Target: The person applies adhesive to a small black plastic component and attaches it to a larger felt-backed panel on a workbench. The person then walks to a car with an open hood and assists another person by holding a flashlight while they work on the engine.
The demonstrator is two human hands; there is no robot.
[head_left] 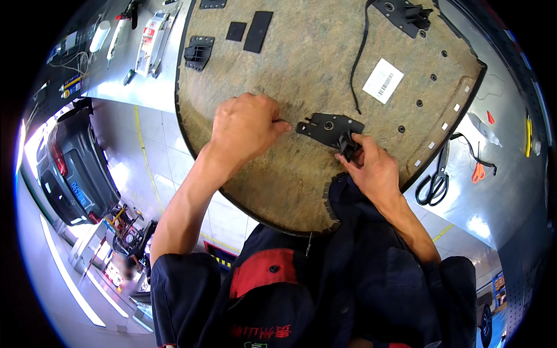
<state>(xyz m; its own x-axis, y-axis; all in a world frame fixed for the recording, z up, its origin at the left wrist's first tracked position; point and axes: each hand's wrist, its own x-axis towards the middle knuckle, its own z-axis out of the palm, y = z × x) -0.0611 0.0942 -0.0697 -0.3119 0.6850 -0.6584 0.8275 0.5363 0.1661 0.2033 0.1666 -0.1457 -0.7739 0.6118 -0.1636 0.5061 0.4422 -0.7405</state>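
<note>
Head view:
Left hand (246, 127): closed in a fist, fingertips pinching something small just left of the black bracket (328, 129).
Right hand (371, 168): fingers curled around the bracket's black clip (348, 145).
Bracket: lies flat near the brown felt panel's (301, 75) near edge.
Around: white label (383, 80), black cable (358, 58), scissors (435, 180) on the bench (499, 191) past the panel's right edge.

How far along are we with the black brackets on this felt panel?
Two black brackets, upper left and top right, already sit on the felt panel. In hand: the right hand presses the middle bracket; the left hand steadies its edge. Its fixing looks unfinished.
</note>
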